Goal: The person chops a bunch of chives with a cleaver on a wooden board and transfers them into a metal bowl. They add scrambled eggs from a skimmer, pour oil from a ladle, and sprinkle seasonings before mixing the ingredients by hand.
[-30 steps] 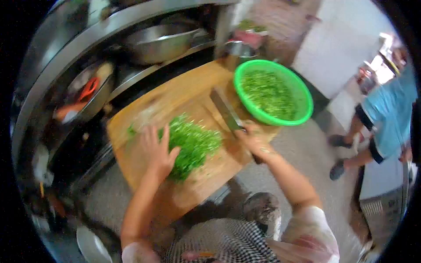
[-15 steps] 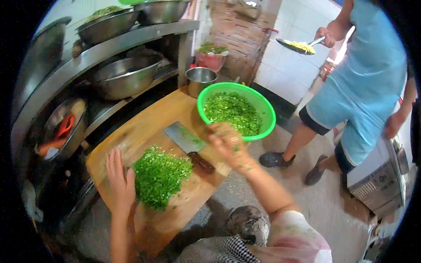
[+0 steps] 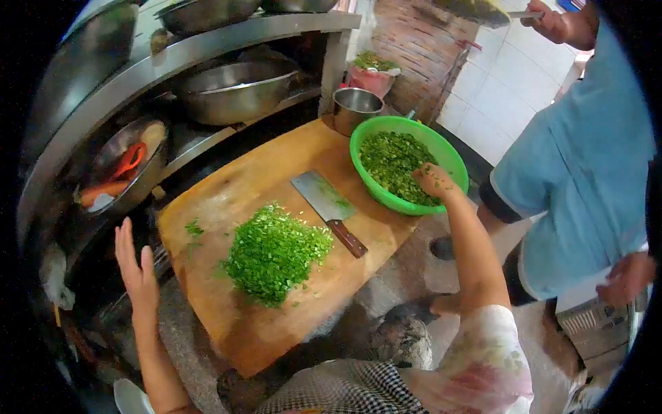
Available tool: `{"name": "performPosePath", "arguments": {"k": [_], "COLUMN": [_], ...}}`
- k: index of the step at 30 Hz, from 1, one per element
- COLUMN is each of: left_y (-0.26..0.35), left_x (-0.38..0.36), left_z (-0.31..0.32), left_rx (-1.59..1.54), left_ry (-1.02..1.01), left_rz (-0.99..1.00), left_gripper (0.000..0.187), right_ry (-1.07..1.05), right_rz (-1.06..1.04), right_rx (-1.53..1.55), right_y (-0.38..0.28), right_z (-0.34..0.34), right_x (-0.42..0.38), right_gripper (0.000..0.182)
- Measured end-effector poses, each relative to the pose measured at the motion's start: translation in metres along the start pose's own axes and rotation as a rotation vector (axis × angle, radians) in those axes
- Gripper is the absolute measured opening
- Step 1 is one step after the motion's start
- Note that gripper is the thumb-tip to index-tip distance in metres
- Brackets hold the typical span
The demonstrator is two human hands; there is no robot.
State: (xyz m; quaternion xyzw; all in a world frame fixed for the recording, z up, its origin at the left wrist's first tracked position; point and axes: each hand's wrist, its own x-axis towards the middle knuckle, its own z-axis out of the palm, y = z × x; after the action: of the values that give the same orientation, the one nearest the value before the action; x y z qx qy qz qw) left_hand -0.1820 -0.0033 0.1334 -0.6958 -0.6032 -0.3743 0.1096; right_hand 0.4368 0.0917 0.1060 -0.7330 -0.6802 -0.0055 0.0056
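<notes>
I take the board as my landmark: a wooden slab lying across the middle of my view. My left hand hangs off the board's left edge, fingers spread open and straight, palm turned toward the board, holding nothing and touching nothing I can see. My right hand is past the board's far right corner, over the near rim of the green bowl; its fingers are curled loosely with flecks of green stuck to them, and I cannot tell whether they pinch anything. The bowl sits on that corner of the board and is filled with chopped greens.

On the board's middle lies a heap of chopped greens, well apart from both hands. Just right of the heap the cleaver lies flat on the board, blade toward the far side, dark handle toward me, nobody holding it.

Beyond the board stands a steel pot, and to the board's far left a shelf carries a large metal basin. Right of the board stands another person in a blue shirt.
</notes>
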Motion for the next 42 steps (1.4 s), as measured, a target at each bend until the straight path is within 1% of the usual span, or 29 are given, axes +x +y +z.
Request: {"name": "performPosePath", "arguments": {"k": [2,3,4,5,6,7,8,11,14,15,17,18,21,23,24,25,27,28,29,31,33,35,36,37,38,39,40,41,42], "left_y": [-0.007,-0.012,-0.016,-0.023,-0.021,-0.022,-0.026,-0.035,-0.038,-0.038,-0.038,-0.042,-0.051,-0.052,-0.051,-0.049,-0.033,-0.02,-0.007,0.03,0.065,0.1,0.111,0.12,0.126,0.134,0.144,0.141,0.132], "left_x": [0.002,0.004,0.006,0.009,0.013,0.019,0.024,0.04,0.053,0.058,0.064,0.067,0.076,0.088,0.096,0.106,0.134,0.151,0.167,0.201,0.232,0.257,0.27,0.285,0.299,0.31,0.318,0.331,0.344], "left_z": [-0.018,-0.032,-0.044,-0.055,-0.068,-0.078,-0.089,-0.111,-0.121,-0.122,-0.12,-0.118,-0.117,-0.116,-0.115,-0.11,-0.098,-0.089,-0.079,-0.058,-0.037,-0.024,-0.016,-0.005,0.007,0.015,0.016,0.028,0.045], "left_rx": [-0.01,0.012,0.102,0.123,0.143,0.147,0.166,0.16,0.13,0.121,0.127,0.124,0.109,0.074,0.026,-0.038,0.02,0.014,0.011,-0.047,-0.092,-0.095,-0.05,-0.038,-0.027,-0.016,0.007,-0.007,-0.023], "left_ry": [0.027,0.041,0.055,0.091,0.117,0.138,0.17,0.249,0.283,0.288,0.295,0.307,0.345,0.372,0.371,0.364,0.373,0.359,0.349,0.35,0.387,0.363,0.34,0.337,0.334,0.332,0.192,0.232,0.271], "left_rz": [-0.037,-0.08,-0.06,-0.03,-0.046,-0.049,-0.058,-0.039,-0.046,-0.045,-0.05,-0.037,-0.005,-0.022,-0.026,-0.025,0.07,0.108,0.143,0.284,0.411,0.447,0.46,0.452,0.442,0.431,0.29,0.306,0.321], "left_gripper": [0.047,0.048,0.049,0.048,0.048,0.048,0.048,0.047,0.046,0.045,0.046,0.045,0.044,0.043,0.042,0.041,0.039,0.04,0.041,0.042,0.046,0.049,0.056,0.058,0.06,0.063,0.068,0.066,0.064], "right_ry": [0.124,0.084,0.049,0.135,0.128,0.166,0.115,0.16,0.179,0.192,0.208,0.188,0.152,0.094,0.075,0.108,0.177,0.341,0.148,0.16,0.152,0.125,0.106,0.089,0.034,0.119,0.053,-0.014,-0.036], "right_rz": [-0.05,-0.004,-0.438,-0.268,-0.128,-0.215,-0.058,0.013,-0.289,-0.286,-0.281,-0.277,-0.366,-0.339,-0.295,-0.333,-0.376,-0.47,-0.4,-0.392,-0.402,-0.389,-0.373,-0.358,-0.216,-0.327,-0.264,-0.203,-0.229], "right_rx": [-0.034,0.004,-0.476,-0.313,-0.016,-0.097,0.066,0.132,-0.003,0.08,0.243,0.249,0.39,0.45,0.473,0.467,0.461,0.395,0.507,0.581,0.498,0.494,0.528,0.563,0.754,0.571,0.705,0.837,0.828], "right_y": [0.03,0.013,0.033,0.041,0.009,0.022,0.006,-0.013,0.003,-0.01,-0.063,-0.079,-0.107,-0.114,-0.115,-0.126,-0.141,-0.148,-0.155,-0.17,-0.158,-0.141,-0.13,-0.12,-0.117,-0.1,-0.104,-0.108,-0.1], "right_z": [0.039,0.022,0.032,0.052,0.018,0.035,0.022,0.006,0.025,0.02,-0.021,-0.03,-0.044,-0.046,-0.049,-0.058,-0.072,-0.072,-0.089,-0.109,-0.11,-0.098,-0.089,-0.08,-0.075,-0.057,-0.06,-0.064,-0.061], "right_x": [0.027,0.021,0.039,0.057,0.035,0.052,0.047,0.038,0.053,0.047,-0.001,-0.015,-0.042,-0.053,-0.057,-0.06,-0.075,-0.084,-0.093,-0.123,-0.137,-0.152,-0.159,-0.168,-0.182,-0.186,-0.198,-0.209,-0.211], "right_gripper": [0.02,0.021,0.022,0.016,0.017,0.018,0.017,0.018,0.021,0.022,0.023,0.022,0.02,0.02,0.02,0.02,0.021,0.021,0.021,0.022,0.023,0.023,0.024,0.024,0.027,0.026,0.026,0.027,0.029]}}
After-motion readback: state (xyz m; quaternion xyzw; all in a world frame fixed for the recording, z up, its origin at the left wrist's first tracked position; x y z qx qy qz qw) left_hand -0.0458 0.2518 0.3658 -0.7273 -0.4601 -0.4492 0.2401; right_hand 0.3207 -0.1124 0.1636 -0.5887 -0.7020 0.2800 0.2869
